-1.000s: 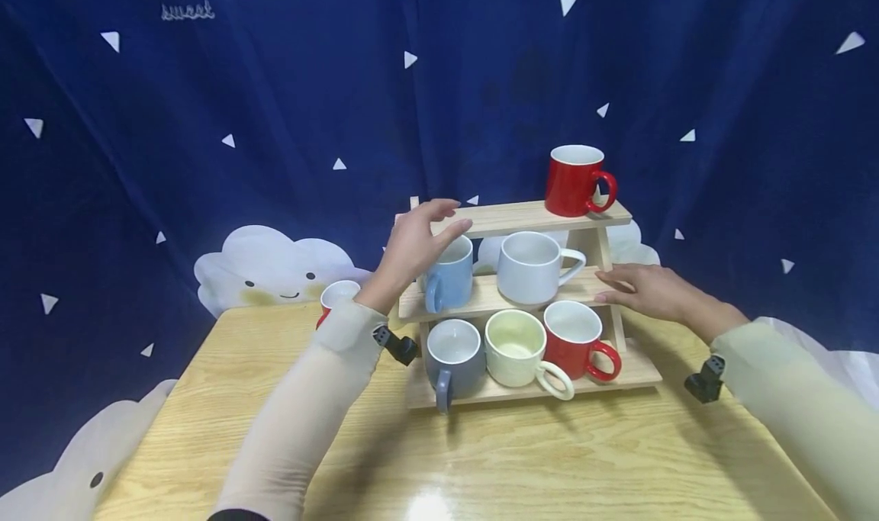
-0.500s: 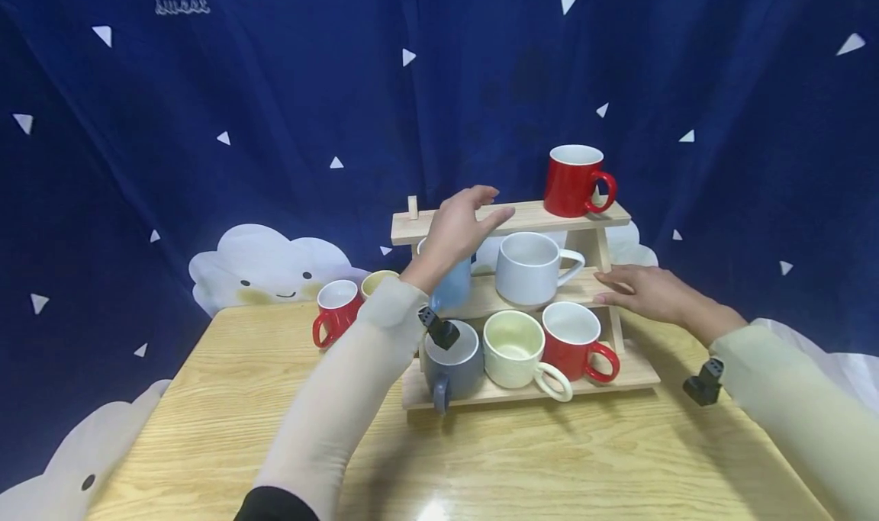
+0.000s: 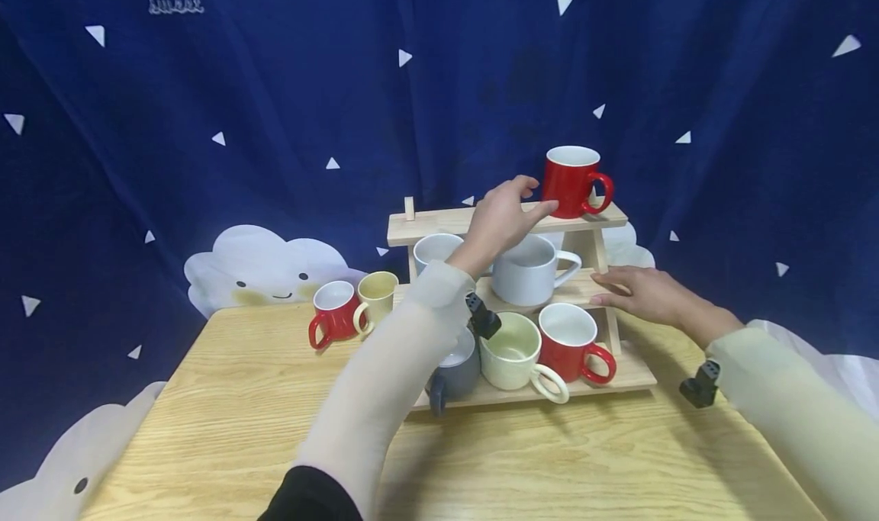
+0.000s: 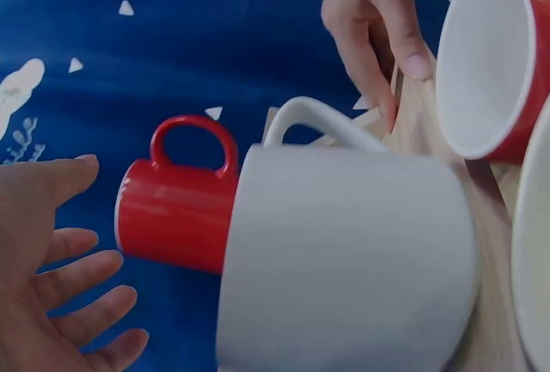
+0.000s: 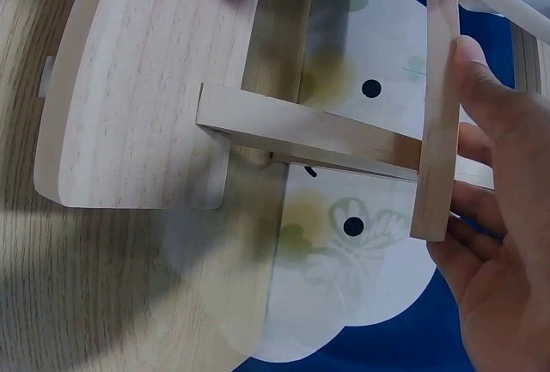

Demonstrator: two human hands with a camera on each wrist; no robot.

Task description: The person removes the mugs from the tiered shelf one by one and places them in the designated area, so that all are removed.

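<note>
On the top tier of a three-tier wooden mug rack [image 3: 439, 221] stands a red mug [image 3: 568, 184], handle to the right. My left hand [image 3: 504, 216] is just left of this mug, fingers spread; in the left wrist view a gap shows between the fingertips and the red mug [image 4: 176, 217]. Below that hand, a white mug [image 3: 525, 273] and a partly hidden light blue mug [image 3: 436, 248] sit on the middle tier. My right hand [image 3: 645, 292] grips the right end of the middle tier; in the right wrist view the thumb and fingers lie on opposite sides of the board [image 5: 440, 123].
The bottom tier bears a grey mug [image 3: 456, 376], a cream mug [image 3: 508, 353] and a red mug [image 3: 568, 345]. Left of the rack on the table [image 3: 226, 399] stand another red mug [image 3: 336, 315] and a yellow mug [image 3: 378, 296]. A blue curtain [image 3: 288, 109] hangs behind.
My left hand has moved right along the top tier, from its left end to beside the red mug. The right hand stays on the middle tier.
</note>
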